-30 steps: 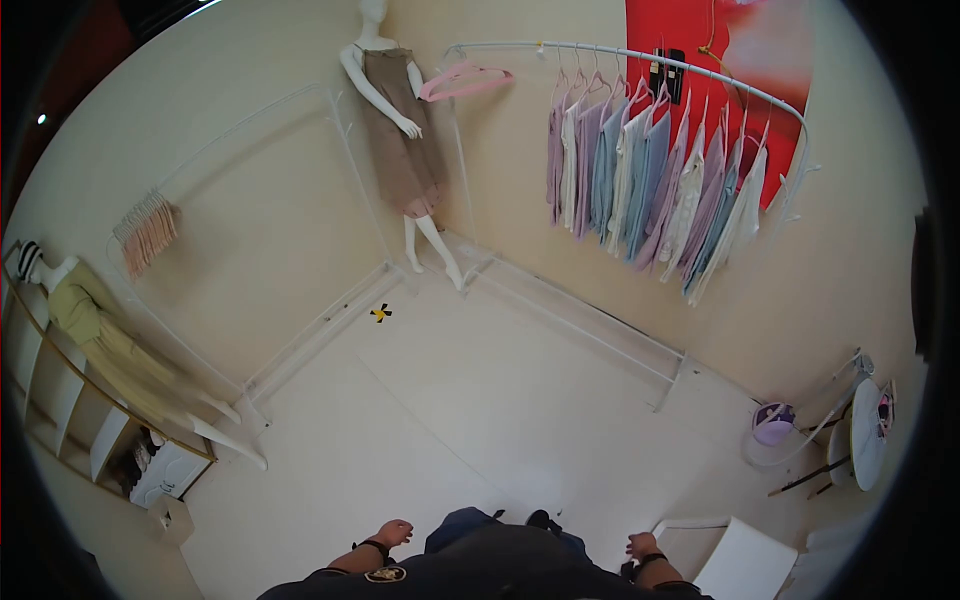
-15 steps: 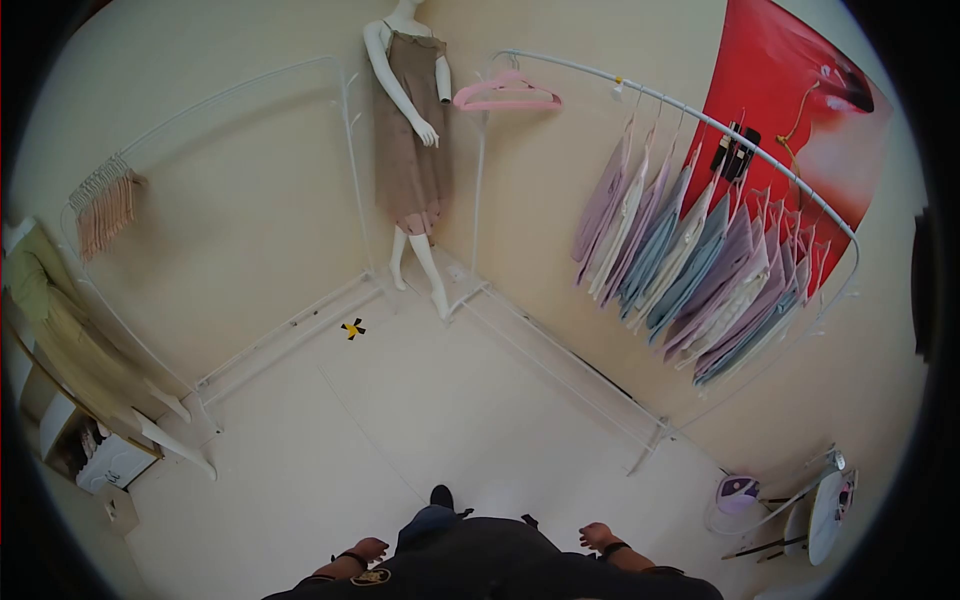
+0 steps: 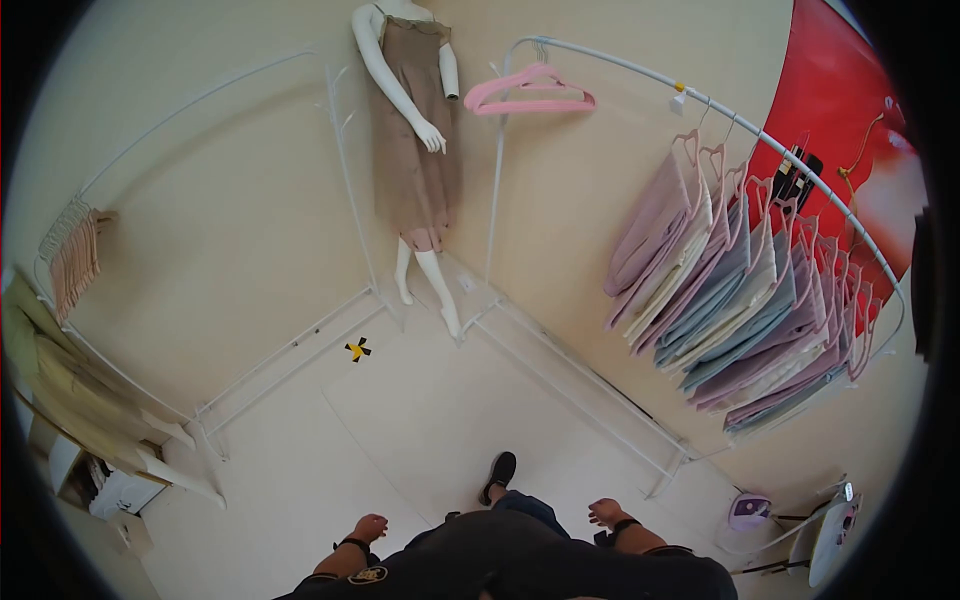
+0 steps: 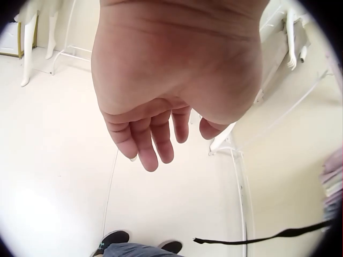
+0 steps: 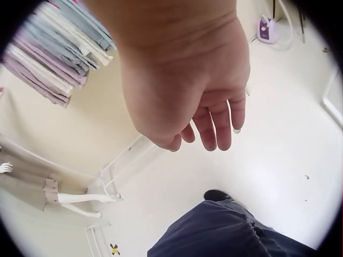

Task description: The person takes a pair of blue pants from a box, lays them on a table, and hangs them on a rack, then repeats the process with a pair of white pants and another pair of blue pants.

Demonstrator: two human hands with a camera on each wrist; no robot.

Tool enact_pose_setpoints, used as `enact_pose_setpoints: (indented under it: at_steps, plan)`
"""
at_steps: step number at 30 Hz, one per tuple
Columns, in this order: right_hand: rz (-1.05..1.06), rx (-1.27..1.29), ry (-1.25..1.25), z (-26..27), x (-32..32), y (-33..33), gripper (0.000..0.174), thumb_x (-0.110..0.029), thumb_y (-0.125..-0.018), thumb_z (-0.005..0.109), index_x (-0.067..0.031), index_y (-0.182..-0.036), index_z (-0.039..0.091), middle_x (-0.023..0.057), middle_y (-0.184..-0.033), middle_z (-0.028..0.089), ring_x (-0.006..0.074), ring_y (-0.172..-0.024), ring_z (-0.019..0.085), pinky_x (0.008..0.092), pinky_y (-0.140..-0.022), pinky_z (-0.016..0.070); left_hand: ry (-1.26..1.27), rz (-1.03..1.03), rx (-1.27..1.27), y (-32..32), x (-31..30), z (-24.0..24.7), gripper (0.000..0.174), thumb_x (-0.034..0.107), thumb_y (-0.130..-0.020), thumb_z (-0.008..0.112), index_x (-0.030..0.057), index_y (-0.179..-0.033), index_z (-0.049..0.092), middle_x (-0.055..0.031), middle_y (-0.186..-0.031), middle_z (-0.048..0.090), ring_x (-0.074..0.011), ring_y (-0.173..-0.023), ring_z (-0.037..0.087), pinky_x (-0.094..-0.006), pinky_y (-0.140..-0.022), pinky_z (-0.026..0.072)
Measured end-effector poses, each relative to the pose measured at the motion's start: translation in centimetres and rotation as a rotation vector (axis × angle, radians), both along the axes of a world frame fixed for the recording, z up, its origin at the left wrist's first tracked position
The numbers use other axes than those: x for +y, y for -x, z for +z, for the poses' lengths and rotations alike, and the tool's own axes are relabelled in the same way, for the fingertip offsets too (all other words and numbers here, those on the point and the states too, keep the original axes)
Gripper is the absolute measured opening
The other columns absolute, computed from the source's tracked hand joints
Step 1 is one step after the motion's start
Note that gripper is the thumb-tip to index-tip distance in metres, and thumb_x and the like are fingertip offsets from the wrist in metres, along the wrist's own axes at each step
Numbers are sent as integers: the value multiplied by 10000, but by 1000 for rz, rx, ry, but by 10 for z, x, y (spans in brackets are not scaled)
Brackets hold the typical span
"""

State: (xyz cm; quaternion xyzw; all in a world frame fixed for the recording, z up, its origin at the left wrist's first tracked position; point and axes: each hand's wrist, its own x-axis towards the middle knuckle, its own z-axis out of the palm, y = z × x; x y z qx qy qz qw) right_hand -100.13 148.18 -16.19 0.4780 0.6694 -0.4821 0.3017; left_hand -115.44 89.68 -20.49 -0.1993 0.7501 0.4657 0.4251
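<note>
My left hand [image 3: 371,527] hangs low at my left side, its fingers loosely bent with nothing in them; the left wrist view shows the same relaxed palm [image 4: 177,75]. On my other side the right hand [image 3: 605,513] is held out low, fingers loose and free of any object in the right wrist view. Ahead to the right, folded lilac, white and blue garments [image 3: 720,290] hang on pink hangers along a white curved rail [image 3: 640,72]. Several bare pink hangers [image 3: 530,95] hang at that rail's left end. Both hands are well away from the rack.
A mannequin in a brown dress [image 3: 415,130] stands in the corner. To the left are another white rack [image 3: 230,85] with peach hangers [image 3: 78,260] and a mannequin in a green dress [image 3: 70,380]. A purple steamer [image 3: 750,510] sits on the floor at right, beside a small table [image 3: 830,550].
The view has swung right and come closer to the garment rack, which now looks larger. One foot has stepped forward. Both hands stay low, holding nothing.
</note>
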Motion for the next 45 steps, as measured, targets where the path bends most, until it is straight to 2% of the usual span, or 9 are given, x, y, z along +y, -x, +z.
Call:
enact_pose_setpoints:
  at_steps: [3, 4, 9, 10, 11, 12, 22, 32, 45]
  plan:
    - [14, -75, 37, -22, 22, 26, 338, -248, -867, 505, 22, -1069, 532, 170, -1035, 606, 301, -890, 618, 421, -735, 483, 138, -395, -69, 7, 3, 2, 367, 327, -846, 493, 33, -1026, 619, -114, -899, 650, -245, -778, 625, -367, -647, 486]
    - [20, -92, 42, -25, 31, 40, 336, -250, -867, 508, 20, -1065, 533, 171, -1037, 605, 301, -889, 618, 421, -723, 486, 203, -877, 151, 15, 11, -30, 407, 363, -852, 468, 45, -1065, 608, -138, -979, 645, -293, -884, 610, -388, -773, 469]
    - [84, -98, 69, -42, 85, 126, 327, -251, -863, 521, 22, -1041, 541, 164, -995, 616, 284, -850, 623, 409, -692, 492, 69, -918, 406, 88, 19, -26, 399, 353, -848, 468, 36, -1039, 619, -163, -1003, 636, -297, -927, 600, -399, -805, 461]
    - [127, -66, 65, -47, 97, 152, 326, -249, -863, 520, 25, -1038, 543, 165, -995, 617, 282, -842, 624, 408, -690, 492, 118, -326, 9, 107, 53, 13, 355, 299, -835, 498, 14, -1002, 627, -160, -948, 643, -261, -860, 621, -384, -721, 494]
    - [171, -37, 47, -51, 108, 181, 321, -246, -859, 523, 22, -1033, 551, 165, -1000, 616, 281, -843, 622, 408, -682, 492, 17, -582, 303, 131, 46, -10, 328, 264, -820, 520, -2, -982, 626, -138, -897, 645, -226, -768, 630, -351, -644, 506]
    - [178, 5, 27, -51, 118, 211, 303, -239, -851, 523, 7, -1023, 566, 157, -979, 623, 267, -819, 629, 398, -673, 492, 58, -34, 98, 149, 79, 28, 341, 275, -812, 524, -4, -979, 625, -117, -858, 649, -222, -702, 628, -329, -631, 501]
    - [17, 858, 38, 71, 149, 495, 192, -106, -821, 539, 7, -975, 555, 77, -822, 608, 159, -690, 587, 280, -641, 498, -108, -158, 710, 404, 240, 151, 354, 241, -833, 578, 38, -1121, 549, -95, -833, 632, -160, -758, 599, -299, -699, 476]
    - [-19, 1193, -232, 255, 210, 688, 341, -83, -855, 502, 21, -1175, 441, 122, -926, 611, 173, -785, 597, 281, -753, 489, -273, 76, 1724, 624, 378, 362, 109, 24, -769, 621, 7, -876, 631, -122, -802, 633, -203, -715, 615, -279, -654, 476]
    - [-269, 1516, -566, 436, 254, 823, 473, -148, -868, 524, -52, -1304, 369, 70, -1076, 542, 149, -903, 554, 285, -755, 461, -347, 193, 2203, 718, 446, 463, 297, 1, -641, 744, 24, -897, 596, -77, -741, 562, -178, -584, 521, -266, -539, 433]
